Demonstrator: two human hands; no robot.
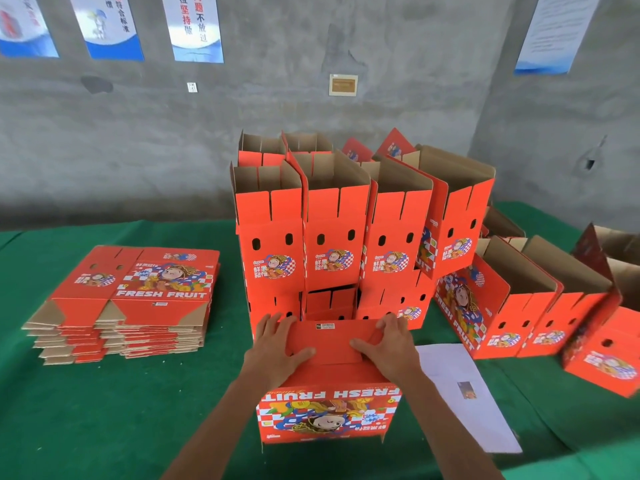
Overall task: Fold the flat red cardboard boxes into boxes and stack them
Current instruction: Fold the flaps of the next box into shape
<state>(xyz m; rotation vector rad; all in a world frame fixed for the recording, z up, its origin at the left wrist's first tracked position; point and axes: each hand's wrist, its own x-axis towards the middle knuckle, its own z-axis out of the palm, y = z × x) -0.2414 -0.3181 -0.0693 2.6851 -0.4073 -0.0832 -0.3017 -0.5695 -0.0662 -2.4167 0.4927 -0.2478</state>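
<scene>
A red "FRESH FRUIT" box (329,415) stands upside down on the green table in front of me, its bottom flaps facing up. My left hand (277,344) presses flat on the left part of the flaps. My right hand (388,344) lies on the right part, with its fingers curled over the far flap edge. A pile of flat red boxes (135,299) lies at the left. Folded open-topped boxes (332,233) are stacked two high just behind the box I work on.
More folded boxes (519,306) lie and stand at the right, some tipped on their sides. A white sheet of paper (464,393) lies on the green tablecloth (104,410) right of my forearm. A grey wall with posters rises behind.
</scene>
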